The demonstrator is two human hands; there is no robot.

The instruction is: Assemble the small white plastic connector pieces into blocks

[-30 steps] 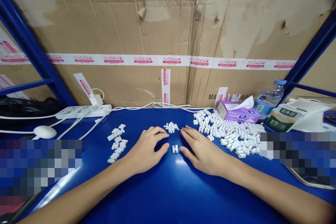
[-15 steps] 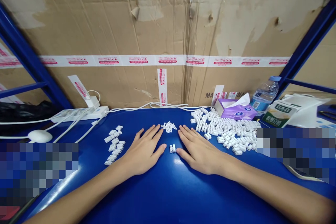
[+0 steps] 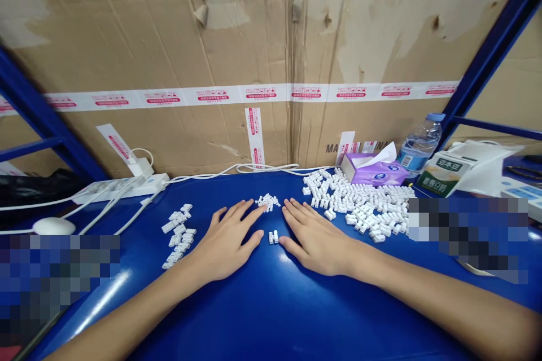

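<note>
My left hand [image 3: 228,241] lies palm down on the blue table [image 3: 271,310], fingers apart, its index fingertip at the edge of a small pile of tiny white parts [image 3: 267,202]. Flat on the other side is my right hand [image 3: 315,237], holding nothing. Between the two thumbs sits a white connector piece [image 3: 273,237], which looks like two parts side by side. A group of white connectors [image 3: 180,242] rests left of my left hand. Beyond my right hand spreads a large heap of white connectors [image 3: 359,203].
At the back right stand a purple tissue pack [image 3: 375,172], a plastic bottle [image 3: 419,146] and a green-and-white carton [image 3: 444,174]. A power strip [image 3: 122,187] with white cables lies at the back left. Cardboard [image 3: 190,135] closes off the rear.
The index finger of my left hand has stretched toward the tiny parts. My right hand keeps its pose. The whole view has shifted slightly.
</note>
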